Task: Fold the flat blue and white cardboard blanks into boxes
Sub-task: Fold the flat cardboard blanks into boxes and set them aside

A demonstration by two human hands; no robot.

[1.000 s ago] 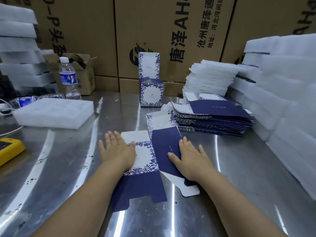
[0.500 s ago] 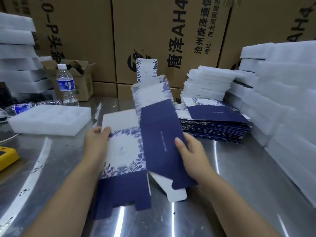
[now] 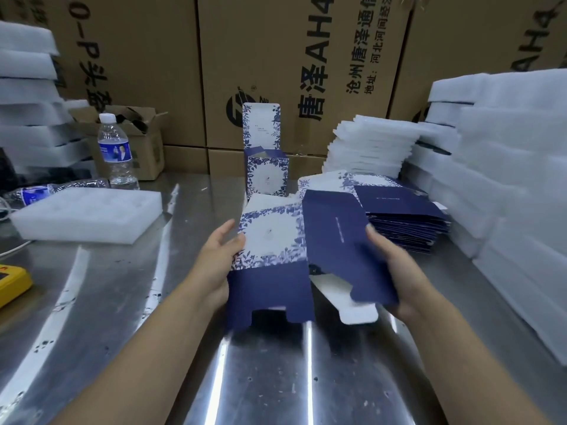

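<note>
Cardboard blank: held above steel table, partly opened, floral panel up, navy panel angled right.
Left hand: gripping the floral panel's left edge.
Right hand: wrapped round the navy panel's right edge; fingers blurred.
Stack of flat blanks: behind, right.
Folded box: upright behind, lid flap raised.

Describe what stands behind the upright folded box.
Brown printed cartons stand behind the folded box; its body and raised lid cover part of their print.
</note>
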